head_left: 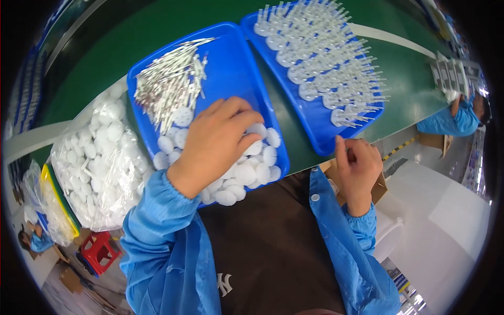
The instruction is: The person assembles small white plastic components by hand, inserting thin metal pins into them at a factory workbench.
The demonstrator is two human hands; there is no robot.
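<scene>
My left hand (pixel 218 142) is over the near part of a blue tray (pixel 226 58), palm down above a heap of round white discs (pixel 244 173). Its fingers are bent and apart; one disc shows between thumb and index finger, and whether they touch it I cannot tell. Thin silvery-white sticks (pixel 170 79) lie piled at the tray's far left. By the near corner of a second blue tray (pixel 323 144), my right hand (pixel 359 170) is held with curled fingers, and nothing shows in them. That tray bears rows of clear round pieces with thin stems (pixel 320 63).
A clear plastic bag of white discs (pixel 89 157) lies left of the first tray on the green table (pixel 409 105). A red stool (pixel 100 252) stands below at left. Co-workers in blue sit at far right (pixel 451 121) and far left (pixel 39 239).
</scene>
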